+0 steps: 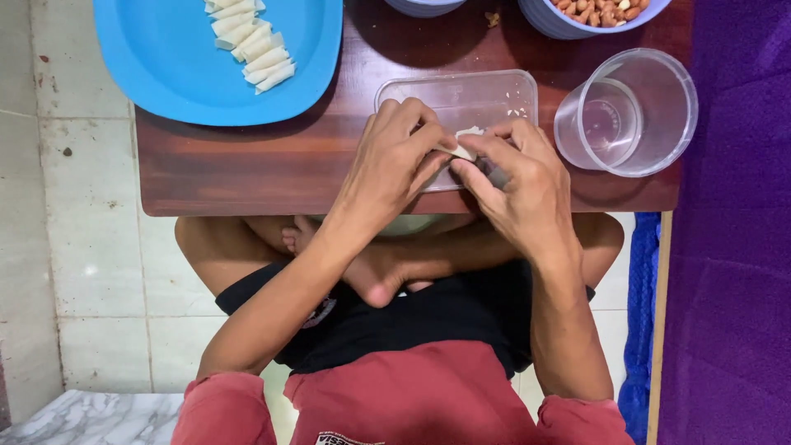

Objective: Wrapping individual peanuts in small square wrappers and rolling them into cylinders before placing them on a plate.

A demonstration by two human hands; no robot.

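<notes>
Your left hand point(394, 161) and right hand point(517, 177) meet fingertip to fingertip, both pinched on a small pale dough wrapper point(466, 142) held between them above the clear flat tray point(486, 95) on the desk point(247, 165); a clear round tub point(651, 111) sits just right of your right hand.

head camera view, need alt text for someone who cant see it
Both hands, left hand and right hand, pinch a small white dough piece over a clear lid on a wooden table. A blue tray holds folded pieces.
</notes>
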